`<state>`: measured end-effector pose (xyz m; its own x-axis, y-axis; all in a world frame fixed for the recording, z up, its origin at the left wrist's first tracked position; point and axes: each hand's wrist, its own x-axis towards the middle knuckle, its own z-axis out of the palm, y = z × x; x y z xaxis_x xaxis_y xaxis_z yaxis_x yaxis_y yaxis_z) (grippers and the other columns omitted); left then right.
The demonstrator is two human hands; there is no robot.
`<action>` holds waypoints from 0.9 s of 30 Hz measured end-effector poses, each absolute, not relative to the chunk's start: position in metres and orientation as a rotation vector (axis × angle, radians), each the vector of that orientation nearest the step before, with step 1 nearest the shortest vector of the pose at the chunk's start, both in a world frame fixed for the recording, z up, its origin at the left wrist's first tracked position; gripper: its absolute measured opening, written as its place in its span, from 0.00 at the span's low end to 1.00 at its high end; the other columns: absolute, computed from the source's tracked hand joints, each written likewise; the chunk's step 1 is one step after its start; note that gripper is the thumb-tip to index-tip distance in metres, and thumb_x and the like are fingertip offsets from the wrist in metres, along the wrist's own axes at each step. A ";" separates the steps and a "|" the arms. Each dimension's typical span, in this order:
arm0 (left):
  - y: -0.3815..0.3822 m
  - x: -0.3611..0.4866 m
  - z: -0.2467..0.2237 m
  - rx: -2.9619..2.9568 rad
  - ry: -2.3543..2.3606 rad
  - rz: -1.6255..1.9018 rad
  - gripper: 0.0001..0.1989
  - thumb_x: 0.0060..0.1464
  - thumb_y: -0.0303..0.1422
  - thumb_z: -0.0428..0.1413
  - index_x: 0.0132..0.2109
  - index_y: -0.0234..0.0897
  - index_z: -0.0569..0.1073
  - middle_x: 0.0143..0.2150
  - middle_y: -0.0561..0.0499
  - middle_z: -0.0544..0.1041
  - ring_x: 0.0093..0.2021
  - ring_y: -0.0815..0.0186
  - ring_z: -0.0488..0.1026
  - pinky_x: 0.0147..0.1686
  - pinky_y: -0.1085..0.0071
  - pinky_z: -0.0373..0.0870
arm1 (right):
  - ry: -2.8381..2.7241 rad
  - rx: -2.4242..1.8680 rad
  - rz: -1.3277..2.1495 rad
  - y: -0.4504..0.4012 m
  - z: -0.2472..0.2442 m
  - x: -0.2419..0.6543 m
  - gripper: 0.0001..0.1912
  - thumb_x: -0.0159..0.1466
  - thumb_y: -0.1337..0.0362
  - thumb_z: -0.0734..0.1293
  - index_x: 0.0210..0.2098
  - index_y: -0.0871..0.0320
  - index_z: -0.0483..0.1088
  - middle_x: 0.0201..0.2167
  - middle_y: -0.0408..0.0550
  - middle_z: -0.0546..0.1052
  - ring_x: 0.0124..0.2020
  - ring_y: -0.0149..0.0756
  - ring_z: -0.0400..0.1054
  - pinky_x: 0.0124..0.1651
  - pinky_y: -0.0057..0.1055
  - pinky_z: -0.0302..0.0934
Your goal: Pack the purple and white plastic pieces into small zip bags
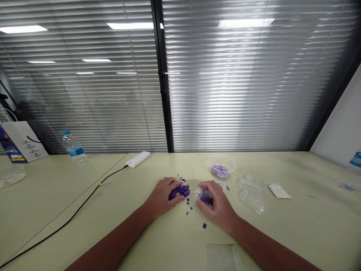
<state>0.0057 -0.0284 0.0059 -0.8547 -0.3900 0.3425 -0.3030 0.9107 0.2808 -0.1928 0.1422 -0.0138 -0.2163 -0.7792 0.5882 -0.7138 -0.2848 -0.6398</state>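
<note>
A pile of small dark purple pieces point(183, 191) lies on the table, with my left hand point(163, 196) curved around its left side, fingers apart. To the right, my right hand point(217, 205) is wrapped round a small clear container point(199, 194) that lies tipped, its rim toward the pile. Purple pieces show inside it, between thumb and fingers. A few loose purple squares point(204, 226) are scattered between and below my hands. Behind my right hand stands a round clear tub point(221, 171) holding lighter purple pieces.
Clear plastic bags point(251, 192) and a small white packet point(278, 190) lie at the right. Another clear bag point(224, 258) is at the near edge. Back left are a white power bank point(138, 159) with a black cable point(81, 206), a water bottle point(74, 148) and a paper bag point(26, 141).
</note>
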 end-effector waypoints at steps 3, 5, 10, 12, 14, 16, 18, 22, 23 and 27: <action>-0.023 -0.003 0.006 0.510 -2.662 -0.242 0.19 0.61 0.47 0.59 0.55 0.47 0.76 0.50 0.48 0.76 0.52 0.56 0.70 0.55 0.57 0.60 | 1.823 -1.964 -1.510 0.142 -0.010 -0.189 0.19 0.60 0.65 0.71 0.50 0.52 0.68 0.44 0.47 0.73 0.46 0.43 0.66 0.51 0.41 0.58; -0.022 -0.006 0.004 0.517 -2.655 -0.214 0.13 0.62 0.44 0.59 0.50 0.46 0.78 0.46 0.50 0.77 0.50 0.57 0.71 0.53 0.58 0.60 | 1.818 -1.988 -1.492 0.142 -0.008 -0.187 0.19 0.60 0.65 0.71 0.50 0.52 0.68 0.43 0.47 0.74 0.46 0.43 0.66 0.51 0.41 0.58; -0.031 -0.004 0.001 0.551 -2.614 -0.238 0.06 0.63 0.34 0.59 0.45 0.47 0.80 0.43 0.54 0.80 0.49 0.60 0.72 0.53 0.59 0.58 | 1.873 -2.022 -1.438 0.141 -0.010 -0.188 0.19 0.59 0.63 0.73 0.50 0.51 0.70 0.43 0.46 0.75 0.47 0.43 0.67 0.51 0.40 0.57; -0.034 -0.002 0.003 0.590 -2.584 -0.262 0.06 0.63 0.34 0.59 0.43 0.47 0.81 0.42 0.55 0.81 0.48 0.60 0.73 0.53 0.58 0.58 | 1.920 -2.019 -1.414 0.140 -0.011 -0.188 0.19 0.58 0.63 0.73 0.49 0.51 0.71 0.43 0.46 0.75 0.46 0.43 0.67 0.52 0.41 0.56; -0.034 0.000 0.006 0.616 -2.545 -0.303 0.06 0.63 0.36 0.58 0.42 0.48 0.82 0.41 0.54 0.82 0.47 0.59 0.73 0.53 0.57 0.59 | 1.963 -2.007 -1.398 0.139 -0.011 -0.188 0.19 0.58 0.63 0.74 0.48 0.52 0.71 0.42 0.46 0.75 0.46 0.43 0.67 0.51 0.41 0.56; -0.029 0.001 0.009 0.628 -2.473 -0.394 0.07 0.64 0.38 0.58 0.42 0.47 0.82 0.41 0.53 0.82 0.47 0.58 0.73 0.54 0.57 0.60 | 1.984 -1.999 -1.387 0.138 -0.012 -0.189 0.19 0.58 0.63 0.74 0.48 0.52 0.71 0.42 0.46 0.76 0.45 0.43 0.67 0.51 0.42 0.56; -0.020 0.001 0.010 0.635 -2.363 -0.600 0.08 0.63 0.40 0.59 0.44 0.46 0.81 0.42 0.52 0.81 0.47 0.59 0.74 0.52 0.60 0.64 | 1.976 -2.005 -1.383 0.137 -0.013 -0.189 0.18 0.58 0.63 0.74 0.48 0.52 0.71 0.42 0.46 0.76 0.45 0.43 0.67 0.51 0.42 0.55; 0.001 -0.002 0.007 0.602 -2.188 -1.040 0.10 0.59 0.40 0.62 0.42 0.39 0.77 0.40 0.51 0.79 0.41 0.63 0.75 0.43 0.68 0.70 | 1.908 -2.051 -1.393 0.137 -0.015 -0.190 0.19 0.58 0.62 0.74 0.49 0.51 0.71 0.43 0.45 0.76 0.46 0.43 0.67 0.52 0.41 0.55; 0.005 -0.003 0.006 0.589 -2.182 -1.063 0.09 0.58 0.39 0.63 0.40 0.38 0.76 0.39 0.51 0.79 0.41 0.63 0.75 0.43 0.69 0.70 | 1.885 -2.067 -1.396 0.137 -0.015 -0.189 0.19 0.58 0.62 0.74 0.49 0.51 0.71 0.43 0.45 0.76 0.47 0.43 0.67 0.52 0.41 0.55; 0.014 -0.005 0.007 0.529 -2.229 -0.943 0.05 0.56 0.35 0.64 0.36 0.39 0.78 0.37 0.53 0.79 0.40 0.64 0.75 0.44 0.68 0.68 | 1.796 -2.121 -1.397 0.139 -0.013 -0.188 0.22 0.57 0.63 0.74 0.50 0.51 0.70 0.44 0.45 0.76 0.48 0.43 0.66 0.53 0.41 0.55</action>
<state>-0.0054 0.0143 0.0070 -0.7059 -0.5780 0.4094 -0.1085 0.6594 0.7439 -0.1878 0.1391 -0.0127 -0.0699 -0.8012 0.5943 -0.7730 -0.3330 -0.5400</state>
